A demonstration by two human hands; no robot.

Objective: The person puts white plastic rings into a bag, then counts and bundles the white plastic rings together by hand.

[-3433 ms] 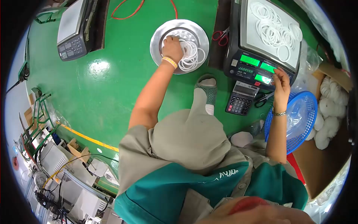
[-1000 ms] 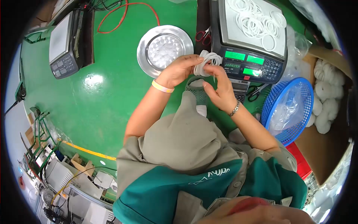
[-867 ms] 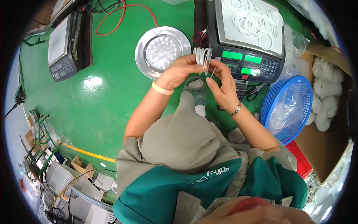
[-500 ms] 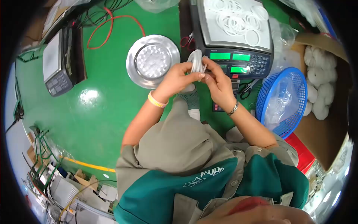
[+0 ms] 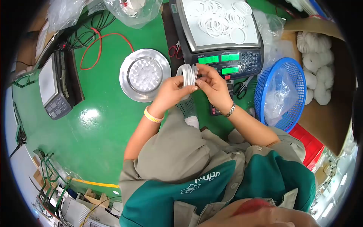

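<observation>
A stack of thin white rings stands between my two hands, in front of the scale's display. My left hand is closed round the stack's left side, thumb along the bottom. With its fingertips, my right hand pinches the right edge of the stack, where a few rings stand slightly apart. Many loose white rings lie on the pan of the counting scale, just beyond my hands. To the left of them is a round metal tray with small white pieces on it.
A blue basket with clear plastic bags stands at the right, beside a cardboard box of white bundles. Black scissors and a calculator lie near my right wrist. A second scale and a red cable are at left.
My view has shifted, so the scale and basket appear further left. The stack of rings has turned and fanned open a little between my hands; both hands stay on it.
</observation>
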